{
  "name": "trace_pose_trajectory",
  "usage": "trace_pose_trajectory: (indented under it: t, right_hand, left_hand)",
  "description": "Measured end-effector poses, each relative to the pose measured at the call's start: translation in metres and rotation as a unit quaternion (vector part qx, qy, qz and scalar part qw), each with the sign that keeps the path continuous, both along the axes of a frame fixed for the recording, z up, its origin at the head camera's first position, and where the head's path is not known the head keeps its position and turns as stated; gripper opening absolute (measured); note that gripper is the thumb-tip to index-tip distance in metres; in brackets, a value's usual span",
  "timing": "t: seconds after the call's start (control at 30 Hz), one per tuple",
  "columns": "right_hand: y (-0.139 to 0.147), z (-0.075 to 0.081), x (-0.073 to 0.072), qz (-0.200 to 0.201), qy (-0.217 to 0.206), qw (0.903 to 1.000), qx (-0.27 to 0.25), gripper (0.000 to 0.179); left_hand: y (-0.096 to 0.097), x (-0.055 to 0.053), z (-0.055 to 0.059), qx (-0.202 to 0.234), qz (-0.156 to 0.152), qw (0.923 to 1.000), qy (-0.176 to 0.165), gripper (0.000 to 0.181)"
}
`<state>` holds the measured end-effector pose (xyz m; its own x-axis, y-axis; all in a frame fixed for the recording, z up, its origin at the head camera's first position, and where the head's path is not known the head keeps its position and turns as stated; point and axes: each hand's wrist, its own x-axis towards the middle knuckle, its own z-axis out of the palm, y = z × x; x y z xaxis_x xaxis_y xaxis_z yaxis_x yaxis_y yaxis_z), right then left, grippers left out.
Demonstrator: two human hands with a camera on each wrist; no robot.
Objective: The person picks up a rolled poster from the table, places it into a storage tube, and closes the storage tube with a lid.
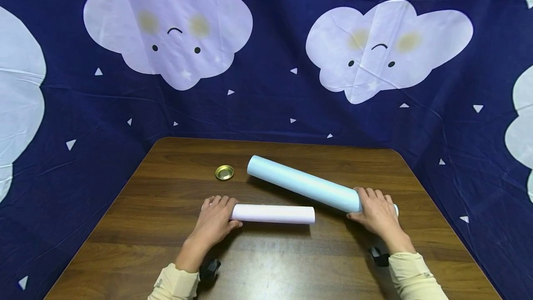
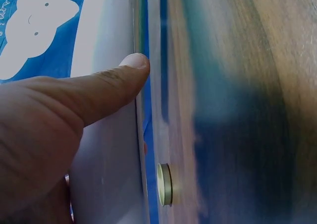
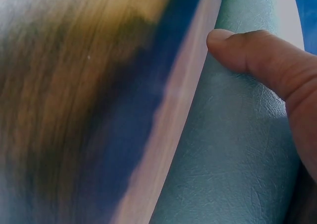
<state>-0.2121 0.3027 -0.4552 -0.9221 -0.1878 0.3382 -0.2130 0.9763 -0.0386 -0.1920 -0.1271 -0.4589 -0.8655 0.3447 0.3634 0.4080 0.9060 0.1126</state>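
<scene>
My left hand (image 1: 216, 221) grips the left end of a white roll (image 1: 272, 214), fingers over the top and thumb along the near side. In the left wrist view the thumb lies across the white roll (image 2: 111, 149). A longer, thicker light blue roll (image 1: 306, 184) slants from the back middle toward the right. Near its right end my right hand (image 1: 376, 212) holds it, fingers curled over the top. The right wrist view shows the thumb pressed on the textured surface of the blue roll (image 3: 223, 149). What the rolls are made of is unclear.
A small round gold dish or lid (image 1: 224, 172) lies on the wooden table (image 1: 137, 226), left of the blue roll's far end. A dark blue cloth (image 1: 275, 68) with white clouds hangs behind the table and along its sides.
</scene>
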Motion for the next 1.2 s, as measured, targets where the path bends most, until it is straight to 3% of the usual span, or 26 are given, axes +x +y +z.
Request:
trace_pose_trajectory:
  t: [0.33,1.2]
  right_hand:
    - [0.009,0.009,0.004,0.003,0.01,0.9999,0.003,0.076]
    - [0.037,0.026,0.008,0.023,0.027,0.9994,0.002,0.075]
  left_hand:
    - [-0.009,0.001,0.009,0.0,0.014,0.9999,-0.007,0.051]
    - [-0.037,0.003,0.025,0.003,0.038,0.9982,0.046,0.052]
